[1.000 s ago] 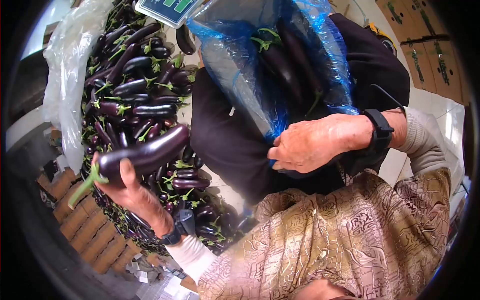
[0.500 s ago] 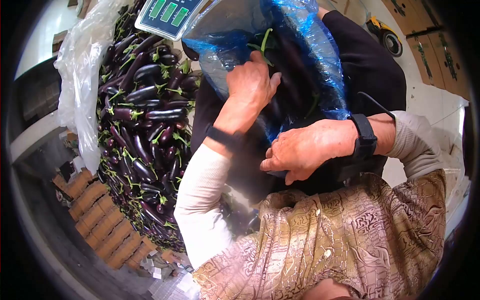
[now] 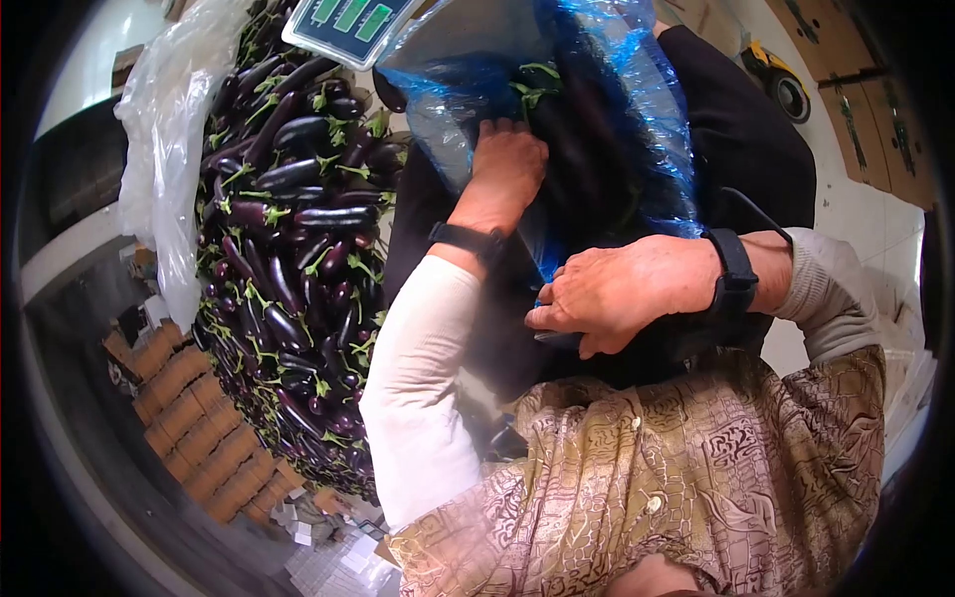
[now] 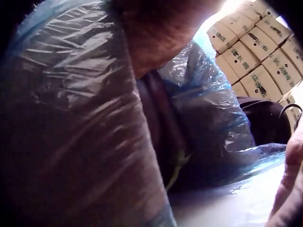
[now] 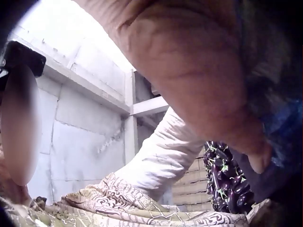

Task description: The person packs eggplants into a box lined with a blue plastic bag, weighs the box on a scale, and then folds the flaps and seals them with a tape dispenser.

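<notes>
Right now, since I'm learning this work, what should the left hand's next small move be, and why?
Probably withdraw the left hand: it reaches into the blue bag, where eggplants lie, while the right hand holds the bag's near edge.

Your pale tiled floor (image 3: pixel 880 231) carries a heap of glossy dark-purple eggplants with green stems (image 3: pixel 288 175), stacked brown cardboard boxes (image 3: pixel 863 111) and a yellow-and-black wheeled object (image 3: pixel 781 85); whatever supports your translucent blue plastic bag (image 3: pixel 662 159) stays hidden.
</notes>
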The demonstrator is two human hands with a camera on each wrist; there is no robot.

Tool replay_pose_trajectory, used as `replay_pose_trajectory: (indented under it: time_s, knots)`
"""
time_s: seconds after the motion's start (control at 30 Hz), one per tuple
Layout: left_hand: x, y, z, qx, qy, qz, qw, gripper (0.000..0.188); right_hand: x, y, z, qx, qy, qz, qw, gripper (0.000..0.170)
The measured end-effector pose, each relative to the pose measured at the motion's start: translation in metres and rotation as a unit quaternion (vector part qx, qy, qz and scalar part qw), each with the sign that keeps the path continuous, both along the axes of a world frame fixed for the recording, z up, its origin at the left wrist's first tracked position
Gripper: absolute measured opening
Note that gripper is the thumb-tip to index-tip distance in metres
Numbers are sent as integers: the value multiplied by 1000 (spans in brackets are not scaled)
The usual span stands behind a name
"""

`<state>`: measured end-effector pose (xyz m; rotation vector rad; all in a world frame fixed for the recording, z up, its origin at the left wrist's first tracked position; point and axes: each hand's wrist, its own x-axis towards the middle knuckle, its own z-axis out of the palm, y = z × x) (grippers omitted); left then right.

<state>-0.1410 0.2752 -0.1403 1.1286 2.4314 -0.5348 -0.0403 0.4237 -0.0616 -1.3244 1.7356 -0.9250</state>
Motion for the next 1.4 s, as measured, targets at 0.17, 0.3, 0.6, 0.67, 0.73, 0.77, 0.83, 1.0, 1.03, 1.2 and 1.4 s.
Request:
replay_pose_trajectory:
  time_s: [0.17,0.3,0.6,0.67,0.73,0.77,0.83,1.0,1.03,1.2,1.4]
  knots:
    - [-2,0,-7,32,19,26,999,21,-17,3,13,27,3,9,1000,60]
    - [-5,-4,2,126,36,97,987,19,-42,22,6,-28,50,-183,981,37]
    - [-30,18,-32,202,-83,306,927,34,-96,37,-17,-1,140,-377,915,16]
    - [-28,17,-24,202,-60,320,924,34,-86,34,-18,94,165,-337,922,14]
    - [-19,14,-11,192,-44,281,939,33,-81,30,-14,191,178,-325,909,14]
    - [-15,11,-5,210,-24,233,949,32,-81,33,-19,191,176,-327,909,14]
    - [-7,3,12,266,-32,217,939,28,-80,39,-27,150,216,-341,902,15]
    - [19,-21,109,379,-12,236,895,18,-78,42,-7,210,-9,-357,910,21]
    - [26,-24,129,410,-24,268,872,19,-77,44,-8,202,-41,-345,916,25]
    - [61,-26,160,584,14,322,745,20,-67,46,-5,78,-218,-400,887,43]
    - [105,-8,121,649,94,140,742,19,-76,44,-34,-162,-589,-369,700,56]
